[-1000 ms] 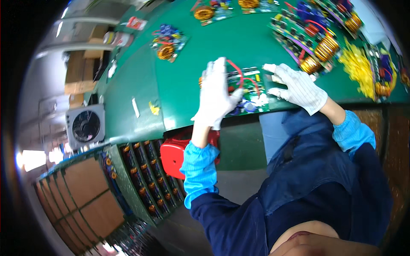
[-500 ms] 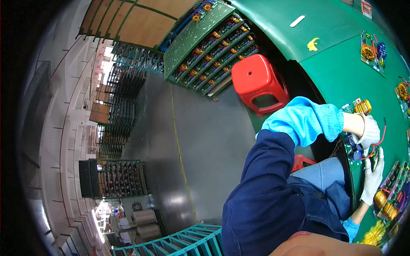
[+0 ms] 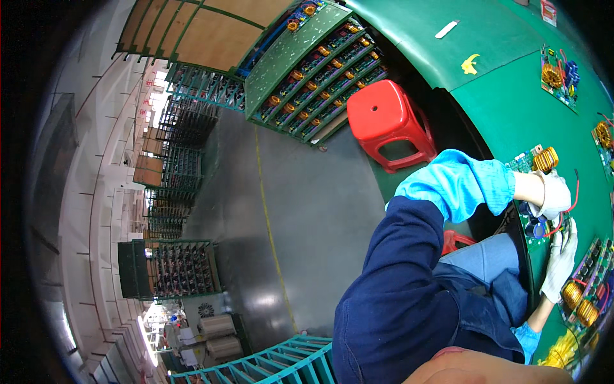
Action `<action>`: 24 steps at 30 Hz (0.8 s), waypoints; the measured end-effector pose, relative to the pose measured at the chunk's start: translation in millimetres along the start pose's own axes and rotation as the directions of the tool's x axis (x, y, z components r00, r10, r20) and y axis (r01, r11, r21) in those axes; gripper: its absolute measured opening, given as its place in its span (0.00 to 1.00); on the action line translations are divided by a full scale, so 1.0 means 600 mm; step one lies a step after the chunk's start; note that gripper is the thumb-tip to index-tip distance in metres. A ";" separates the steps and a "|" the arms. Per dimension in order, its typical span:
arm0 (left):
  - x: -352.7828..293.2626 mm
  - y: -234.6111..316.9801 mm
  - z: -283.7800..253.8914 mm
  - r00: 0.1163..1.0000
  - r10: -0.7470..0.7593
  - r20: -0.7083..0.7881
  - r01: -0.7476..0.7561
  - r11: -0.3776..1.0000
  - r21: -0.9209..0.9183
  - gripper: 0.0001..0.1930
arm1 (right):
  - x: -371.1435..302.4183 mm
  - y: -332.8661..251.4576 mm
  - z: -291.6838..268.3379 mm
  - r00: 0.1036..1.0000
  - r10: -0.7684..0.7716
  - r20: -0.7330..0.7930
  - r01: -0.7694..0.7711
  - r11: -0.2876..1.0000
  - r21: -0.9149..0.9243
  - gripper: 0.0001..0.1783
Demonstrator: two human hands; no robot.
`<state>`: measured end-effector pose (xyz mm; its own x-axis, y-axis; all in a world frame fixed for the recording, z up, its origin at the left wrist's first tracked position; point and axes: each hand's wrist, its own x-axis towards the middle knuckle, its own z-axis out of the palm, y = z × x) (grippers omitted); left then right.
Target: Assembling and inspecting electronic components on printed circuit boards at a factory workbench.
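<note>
A green circuit board with a copper-wound coil and blue capacitors lies at the bench's near edge. Over its middle, my left hand in a white glove bends down onto the parts, its fingertips hidden beneath the hand. A red wire rises beside that glove. My right hand, also gloved in white, reaches to the board's end near the capacitors with its fingers stretched out and slightly apart. Whether a fingertip pinches a small part or the wire there cannot be made out.
More circuit boards lie along the green bench, some beside my right hand. A yellow bundle sits near my right wrist. A red stool stands by the bench, before a rack of boards.
My right hand's fingers have drawn closer together and shifted slightly at the board's end. My left hand has turned a little over the parts, and the red wire has swayed slightly.
</note>
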<state>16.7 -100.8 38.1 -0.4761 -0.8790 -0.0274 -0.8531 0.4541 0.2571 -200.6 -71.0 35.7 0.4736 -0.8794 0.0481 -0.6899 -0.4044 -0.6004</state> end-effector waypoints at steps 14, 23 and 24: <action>-0.071 0.087 0.002 0.875 -0.113 -0.470 -0.152 0.859 -0.490 0.15 | -0.110 0.008 -0.048 0.980 0.189 0.054 -0.197 0.937 0.290 0.23; -0.172 0.100 -0.040 0.821 -0.106 -0.560 -0.178 0.885 -0.429 0.12 | -0.096 -0.068 -0.059 0.985 0.143 0.098 -0.157 0.975 0.154 0.21; -0.166 0.099 -0.025 0.761 -0.092 -0.643 -0.200 0.908 -0.367 0.15 | -0.094 -0.078 -0.064 0.981 0.141 0.132 -0.155 0.982 0.105 0.22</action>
<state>16.9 11.6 70.7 -0.1462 -0.8041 0.5762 -0.6011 0.5348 0.5938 -216.0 -12.2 91.9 0.4397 -0.8868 -0.1426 -0.6939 -0.2346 -0.6807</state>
